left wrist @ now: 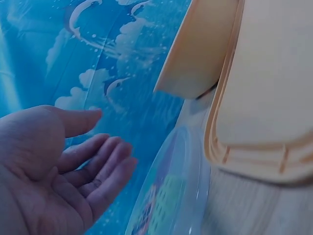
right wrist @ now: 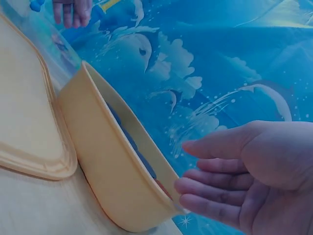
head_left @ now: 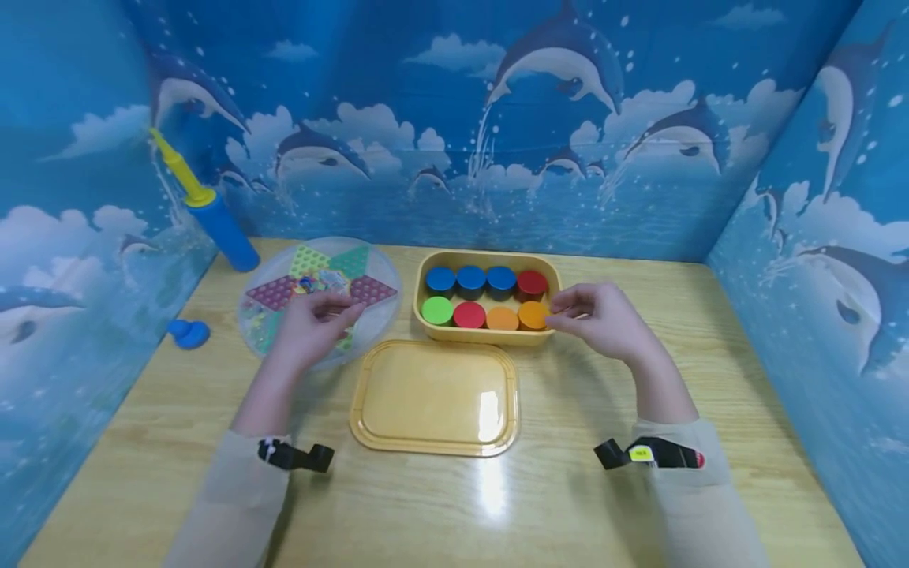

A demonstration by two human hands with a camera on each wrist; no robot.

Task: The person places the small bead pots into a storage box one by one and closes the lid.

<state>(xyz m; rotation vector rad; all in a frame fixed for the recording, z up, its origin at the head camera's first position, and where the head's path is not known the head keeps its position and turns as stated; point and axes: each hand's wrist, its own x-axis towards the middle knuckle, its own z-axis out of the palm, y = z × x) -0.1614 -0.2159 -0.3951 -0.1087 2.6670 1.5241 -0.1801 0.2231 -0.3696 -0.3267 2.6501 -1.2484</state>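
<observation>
My left hand (head_left: 312,327) hovers over a round clear game board (head_left: 387,315) with a coloured star pattern, fingers loosely bent. In the left wrist view its palm holds nothing. My right hand (head_left: 596,319) is at the right end of a yellow plastic box (head_left: 486,338), its fingertips close to an orange lid-like disc (head_left: 533,315); whether they touch the rim I cannot tell. Nothing sits in that palm in the right wrist view. Inside the box, several round pieces stand in two rows: blue (head_left: 472,278), dark red (head_left: 532,284), green (head_left: 437,311), red (head_left: 469,315) and orange.
In front of the box lies its yellow lid (head_left: 435,398), flat on the wooden table (head_left: 561,505). A blue pump (head_left: 226,233) with a yellow nozzle leans on the left wall. Near it is a small blue knobbed piece (head_left: 188,334). Dolphin-print walls (head_left: 454,102) enclose the table's back and sides.
</observation>
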